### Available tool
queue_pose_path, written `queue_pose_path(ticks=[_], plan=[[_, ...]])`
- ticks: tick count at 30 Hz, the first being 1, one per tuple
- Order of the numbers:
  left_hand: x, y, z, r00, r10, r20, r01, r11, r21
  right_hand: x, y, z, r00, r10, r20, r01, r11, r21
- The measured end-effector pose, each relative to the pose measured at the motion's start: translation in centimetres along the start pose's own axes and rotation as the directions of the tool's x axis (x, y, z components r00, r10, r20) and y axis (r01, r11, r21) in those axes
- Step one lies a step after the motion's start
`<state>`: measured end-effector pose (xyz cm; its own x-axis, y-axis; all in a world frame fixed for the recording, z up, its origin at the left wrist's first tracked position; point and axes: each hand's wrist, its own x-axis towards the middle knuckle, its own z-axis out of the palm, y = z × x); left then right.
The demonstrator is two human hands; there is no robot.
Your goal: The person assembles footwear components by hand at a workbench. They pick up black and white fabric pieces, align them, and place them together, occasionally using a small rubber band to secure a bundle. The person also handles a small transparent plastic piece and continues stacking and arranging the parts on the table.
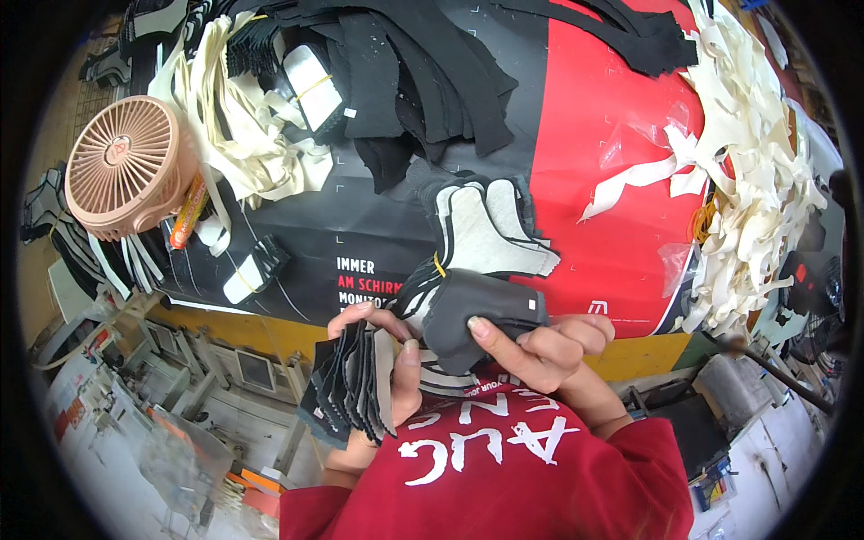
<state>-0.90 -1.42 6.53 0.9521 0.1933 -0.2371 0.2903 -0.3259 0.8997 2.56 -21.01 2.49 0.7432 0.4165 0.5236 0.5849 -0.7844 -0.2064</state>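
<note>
Close to my chest, my left hand (405, 382) is closed around a fanned stack of dark cut fabric pieces (349, 382), their layered edges facing left. My right hand (549, 349) pinches a smooth black cut piece (481, 310), thumb on top and fingers curled beneath. This piece has a small white sticker and lies over part of a bundle tied with a yellow band (439, 265). Just beyond, on the table's near side, rests a pile of white-faced, black-edged cut pieces (490, 236). The fingers of both hands partly hide what lies between them.
A pink round fan (123, 153) stands at the left, beside an orange-yellow tube (189, 214). Cream fabric strips (243, 135) lie near it, and more cream scraps (747, 171) heap up at the right. Long black fabric pieces (423, 72) cover the far middle of the table.
</note>
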Motion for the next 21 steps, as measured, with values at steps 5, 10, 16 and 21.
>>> queue_pose_path(ticks=[5, 10, 16, 21], plan=[[0.8, 1.0, -0.9, 0.994, -0.011, 0.112, -0.004, 0.991, 0.131, -0.2, 0.0, -0.7, 0.994, -0.069, 0.089, 0.074, 0.995, -0.061], [1.1, 1.1, -1.6, 0.983, -0.025, 0.181, -0.003, 0.988, 0.154, 0.0, -0.1, -1.0, 0.991, -0.047, 0.122, 0.049, 0.999, -0.009], [0.6, 0.4, -1.1, 0.990, 0.015, 0.143, -0.033, 0.991, 0.128, -0.2, -0.2, -0.2, 0.999, -0.033, 0.017, 0.032, 0.998, 0.061], [-0.3, -0.7, -0.1, 0.998, -0.054, 0.015, 0.055, 0.996, -0.075, -0.3, -0.1, 0.0, 0.998, -0.059, 0.006, 0.058, 0.996, 0.071]])
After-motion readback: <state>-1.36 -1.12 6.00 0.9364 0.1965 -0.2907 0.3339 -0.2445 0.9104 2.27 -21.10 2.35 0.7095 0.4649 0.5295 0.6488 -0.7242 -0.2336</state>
